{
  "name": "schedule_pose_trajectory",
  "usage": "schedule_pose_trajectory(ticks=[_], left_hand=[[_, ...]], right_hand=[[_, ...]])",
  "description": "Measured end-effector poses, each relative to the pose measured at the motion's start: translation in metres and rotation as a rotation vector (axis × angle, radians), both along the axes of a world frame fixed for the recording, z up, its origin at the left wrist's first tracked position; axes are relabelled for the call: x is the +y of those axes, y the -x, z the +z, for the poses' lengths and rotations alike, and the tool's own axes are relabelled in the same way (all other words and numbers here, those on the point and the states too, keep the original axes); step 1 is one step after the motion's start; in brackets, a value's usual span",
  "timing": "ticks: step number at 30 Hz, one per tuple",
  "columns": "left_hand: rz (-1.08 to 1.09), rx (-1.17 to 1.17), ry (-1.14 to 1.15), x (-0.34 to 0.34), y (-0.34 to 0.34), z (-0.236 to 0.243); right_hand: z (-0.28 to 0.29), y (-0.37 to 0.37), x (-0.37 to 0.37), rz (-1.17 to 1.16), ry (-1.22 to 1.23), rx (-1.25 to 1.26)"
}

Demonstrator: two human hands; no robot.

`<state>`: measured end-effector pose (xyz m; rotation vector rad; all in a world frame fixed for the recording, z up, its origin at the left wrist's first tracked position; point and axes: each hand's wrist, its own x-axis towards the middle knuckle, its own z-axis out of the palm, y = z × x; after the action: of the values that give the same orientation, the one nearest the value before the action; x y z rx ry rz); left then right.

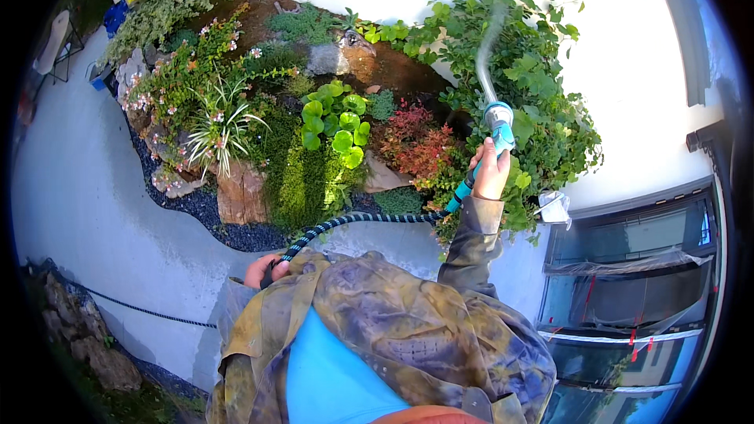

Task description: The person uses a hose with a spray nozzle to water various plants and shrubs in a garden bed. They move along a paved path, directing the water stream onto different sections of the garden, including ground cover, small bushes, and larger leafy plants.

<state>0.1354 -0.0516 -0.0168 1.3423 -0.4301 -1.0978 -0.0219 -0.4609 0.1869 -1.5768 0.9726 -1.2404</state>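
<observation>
My right hand is closed around a turquoise spray nozzle, raised at the right of the rock garden. A white jet of water sprays from it over the leafy climber against the white wall. A black-and-turquoise patterned hose runs from the nozzle down to my left hand, which is closed around it near my waist. Beyond the hose lie round bright-green leaves, a reddish shrub, a spiky variegated plant, flowering shrubs and rocks.
A concrete path curves around the gravel-edged bed. More hose crosses the path at lower left beside rocks. A folding chair and blue items stand at upper left. Glass doors with plastic sheeting are at right.
</observation>
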Motion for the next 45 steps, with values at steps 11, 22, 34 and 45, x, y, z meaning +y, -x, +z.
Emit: schedule_pose_trajectory(ticks=[11,22,34,45], left_hand=[[0.015,0.014,-0.038,-0.006,-0.008,0.028],[-0.076,-0.011,-0.111,0.003,-0.019,0.025],[-0.244,0.037,-0.065,0.031,-0.010,-0.020],[-0.320,0.137,-0.142,0.079,0.012,-0.037]], right_hand=[[0.034,0.037,0.011,-0.139,-0.060,-0.139],[0.030,0.062,0.039,-0.260,0.135,-0.270],[0.020,0.093,0.122,-0.303,-0.030,0.132],[-0.022,0.119,0.157,-0.357,0.020,-0.025]])
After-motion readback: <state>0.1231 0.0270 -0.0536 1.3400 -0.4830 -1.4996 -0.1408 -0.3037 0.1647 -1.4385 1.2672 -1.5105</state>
